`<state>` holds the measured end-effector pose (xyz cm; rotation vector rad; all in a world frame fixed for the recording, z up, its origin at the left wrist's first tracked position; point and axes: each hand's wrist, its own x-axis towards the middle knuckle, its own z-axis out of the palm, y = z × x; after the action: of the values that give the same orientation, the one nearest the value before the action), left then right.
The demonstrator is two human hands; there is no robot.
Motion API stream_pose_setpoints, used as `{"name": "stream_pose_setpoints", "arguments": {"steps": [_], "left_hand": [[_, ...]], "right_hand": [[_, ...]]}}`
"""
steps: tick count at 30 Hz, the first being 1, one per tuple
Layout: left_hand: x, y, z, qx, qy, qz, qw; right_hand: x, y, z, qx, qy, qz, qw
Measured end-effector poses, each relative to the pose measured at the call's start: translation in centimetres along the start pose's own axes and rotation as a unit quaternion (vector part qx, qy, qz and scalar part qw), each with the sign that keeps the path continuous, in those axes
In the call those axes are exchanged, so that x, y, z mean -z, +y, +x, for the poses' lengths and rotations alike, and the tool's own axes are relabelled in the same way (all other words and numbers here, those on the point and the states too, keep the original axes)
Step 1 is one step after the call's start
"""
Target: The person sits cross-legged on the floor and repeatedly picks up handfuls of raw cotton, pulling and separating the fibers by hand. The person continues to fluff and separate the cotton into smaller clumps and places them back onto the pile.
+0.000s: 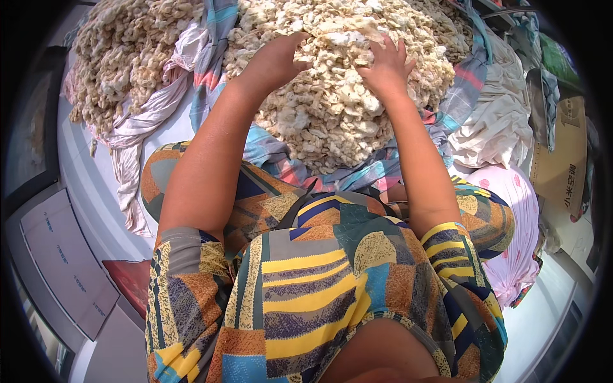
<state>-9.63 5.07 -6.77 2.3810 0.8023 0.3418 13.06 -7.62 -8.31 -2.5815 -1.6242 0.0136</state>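
Note:
A large heap of cream, clumpy fibre (330, 105), like raw cotton or wool, lies before me on a plaid cloth (287, 155). My left hand (282, 60) is over the heap's left part, its thumb apart from the forward fingers, whose tips are partly hard to see. Right of it, my right hand (389, 69) rests on or just over the fibre with its fingers spread. A whiter tuft (346, 37) lies between the hands; whether either hand touches it, I cannot tell.
A second, browner fibre heap (129, 52) lies at left on a pale cloth (155, 112). White crumpled fabric (500, 107), a pink-patterned cloth bundle (512, 225) and a cardboard box (560, 158) are at right. A printed pale panel (69, 263) is at lower left.

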Motion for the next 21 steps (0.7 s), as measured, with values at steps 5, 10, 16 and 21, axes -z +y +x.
{"name": "stream_pose_setpoints", "arguments": {"steps": [5, 10, 16, 21], "left_hand": [[-5.0, 2.8, 0.6, 0.06, -0.108, -0.127, 0.984], [-8.0, 3.8, 0.9, 0.04, -0.107, -0.267, 0.957], [-2.1, 5.8, 3.2, 0.076, 0.011, -0.438, 0.896], [-1.8, 5.0, 3.0, 0.208, -0.032, -0.42, 0.883]], "right_hand": [[-1.3, 5.9, -4.0, -0.119, -0.016, 0.172, 0.978], [1.0, -0.8, -6.8, -0.054, -0.028, 0.165, 0.984], [5.6, -1.7, -2.4, -0.028, 0.095, 0.414, 0.905], [1.3, 1.8, -1.2, 0.033, 0.207, 0.192, 0.959]]}}
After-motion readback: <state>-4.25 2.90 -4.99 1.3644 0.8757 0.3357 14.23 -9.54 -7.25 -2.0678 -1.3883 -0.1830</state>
